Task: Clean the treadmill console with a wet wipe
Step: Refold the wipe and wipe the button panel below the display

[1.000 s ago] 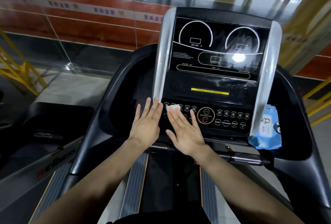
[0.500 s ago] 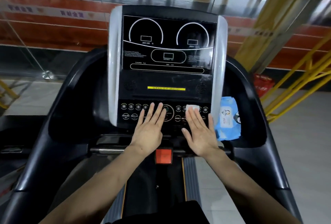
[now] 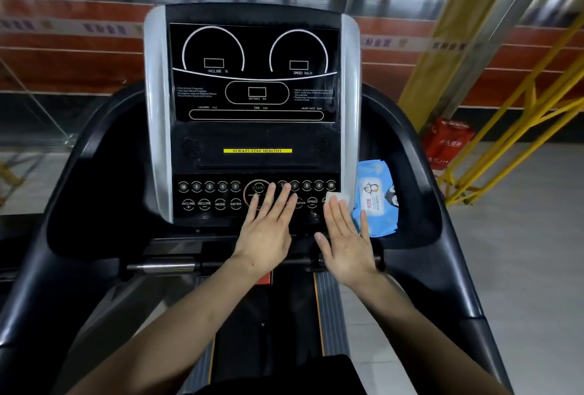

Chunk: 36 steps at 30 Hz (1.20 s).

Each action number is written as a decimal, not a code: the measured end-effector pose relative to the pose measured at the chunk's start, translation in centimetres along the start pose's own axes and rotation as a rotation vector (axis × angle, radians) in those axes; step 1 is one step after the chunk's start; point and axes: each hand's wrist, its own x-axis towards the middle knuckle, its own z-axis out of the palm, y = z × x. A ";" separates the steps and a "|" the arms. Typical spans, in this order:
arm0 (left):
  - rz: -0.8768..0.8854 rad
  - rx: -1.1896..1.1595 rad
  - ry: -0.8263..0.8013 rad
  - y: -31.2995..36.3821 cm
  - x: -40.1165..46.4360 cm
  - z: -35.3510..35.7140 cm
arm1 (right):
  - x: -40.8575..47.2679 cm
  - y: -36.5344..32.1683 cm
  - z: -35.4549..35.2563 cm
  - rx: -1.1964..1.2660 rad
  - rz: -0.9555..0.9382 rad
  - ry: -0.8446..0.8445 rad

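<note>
A glass-walled gym room with yellow railings surrounds a black treadmill console point(image 3: 256, 142). The right hand point(image 3: 346, 241) lies flat, its straight fingers pressing a white wet wipe point(image 3: 335, 197) onto the button panel's right edge. The left hand point(image 3: 268, 232) rests flat and relaxed over the middle buttons. A blue wipes pack point(image 3: 377, 195) sits just beside the wipe.

Your treadmill console point(image 3: 252, 142) carries a white wet wipe point(image 3: 335, 198) at its lower right corner; a blue wipes pack point(image 3: 376, 195) (penguin label) lies just beside its right edge.
</note>
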 end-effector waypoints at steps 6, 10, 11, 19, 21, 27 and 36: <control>-0.055 -0.003 0.053 -3.0 -1.5 0.4 | 0.6 -2.7 0.3 0.030 0.000 -0.048; -0.086 -0.012 0.078 -5.6 -2.8 0.2 | 1.6 -6.6 0.2 0.047 -0.073 -0.079; -0.095 -0.008 0.082 -6.3 -3.3 0.0 | 2.0 -7.6 0.2 0.037 -0.089 -0.080; -0.246 0.031 0.096 -13.8 -7.5 -1.8 | 5.5 -16.5 -0.3 -0.004 -0.228 -0.131; -0.293 0.029 0.101 -15.7 -8.7 -2.1 | 6.3 -18.8 -0.1 -0.006 -0.250 -0.132; -0.383 0.039 0.045 -20.4 -11.9 -3.2 | 8.6 -25.8 0.7 -0.101 -0.390 -0.150; -0.414 0.049 0.015 -22.1 -14.1 -3.5 | 7.9 -27.8 2.1 -0.180 -0.487 -0.183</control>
